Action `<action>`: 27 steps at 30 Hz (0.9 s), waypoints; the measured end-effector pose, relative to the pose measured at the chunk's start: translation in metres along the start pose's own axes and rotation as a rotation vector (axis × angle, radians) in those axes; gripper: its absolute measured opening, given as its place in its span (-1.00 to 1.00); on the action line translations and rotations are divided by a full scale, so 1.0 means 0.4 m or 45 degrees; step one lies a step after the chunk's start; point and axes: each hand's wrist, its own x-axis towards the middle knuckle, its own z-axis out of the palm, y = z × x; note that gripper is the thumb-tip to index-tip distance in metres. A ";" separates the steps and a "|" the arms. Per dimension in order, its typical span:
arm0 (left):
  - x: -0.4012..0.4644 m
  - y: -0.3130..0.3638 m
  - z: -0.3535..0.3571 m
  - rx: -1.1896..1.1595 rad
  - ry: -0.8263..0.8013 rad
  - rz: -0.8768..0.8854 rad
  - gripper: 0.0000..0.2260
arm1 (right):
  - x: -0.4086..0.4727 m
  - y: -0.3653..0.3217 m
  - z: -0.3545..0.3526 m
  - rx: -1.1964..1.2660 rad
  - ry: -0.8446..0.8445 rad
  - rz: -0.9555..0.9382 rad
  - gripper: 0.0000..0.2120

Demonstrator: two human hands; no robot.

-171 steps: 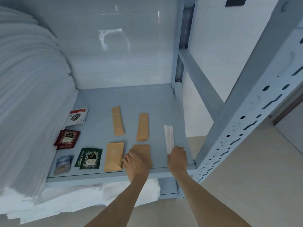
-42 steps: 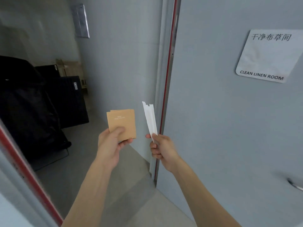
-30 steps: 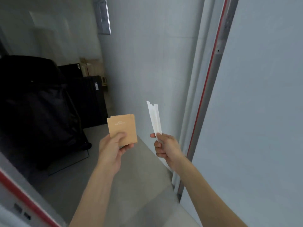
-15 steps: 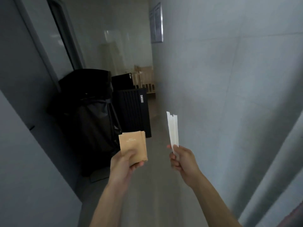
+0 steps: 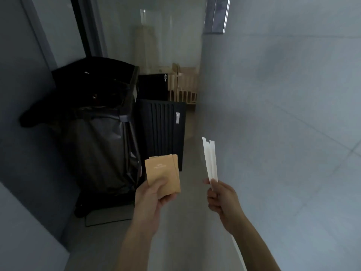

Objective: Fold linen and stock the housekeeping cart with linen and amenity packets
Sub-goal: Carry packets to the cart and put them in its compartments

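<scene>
- Matt tan paper packets (image 5: 163, 174) and slim white paper sachets (image 5: 210, 160).
- Glossy, crinkled black plastic bag (image 5: 97, 137) beside a ribbed black cart (image 5: 161, 130).
- Pale bare-wood frames (image 5: 184, 85) behind.
- Smooth, faintly sheened grey wall tiles (image 5: 283, 114).

This is a dim service corridor of a hotel: grey tiled walls (image 5: 283, 94), a black housekeeping cart (image 5: 162, 132) with a dark linen bag (image 5: 93, 133), wooden cribs (image 5: 183, 85) stored behind.

floor (image 5: 109, 249) grey | on it: black bagged cart (image 5: 101, 133) (by left wall), black ribbed cabinet (image 5: 162, 132) just beside
</scene>
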 end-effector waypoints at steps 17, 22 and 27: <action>0.795 0.018 0.369 0.081 -0.071 -0.057 -0.84 | 0.822 -0.224 -0.008 -0.009 -0.015 -0.032 -0.73; 1.020 0.016 0.533 0.041 0.028 -0.052 -0.82 | 1.116 -0.308 -0.054 -0.040 -0.102 0.006 -0.74; 1.213 0.052 0.703 -0.001 0.047 0.010 -0.80 | 1.371 -0.442 -0.078 -0.073 -0.202 -0.027 -0.76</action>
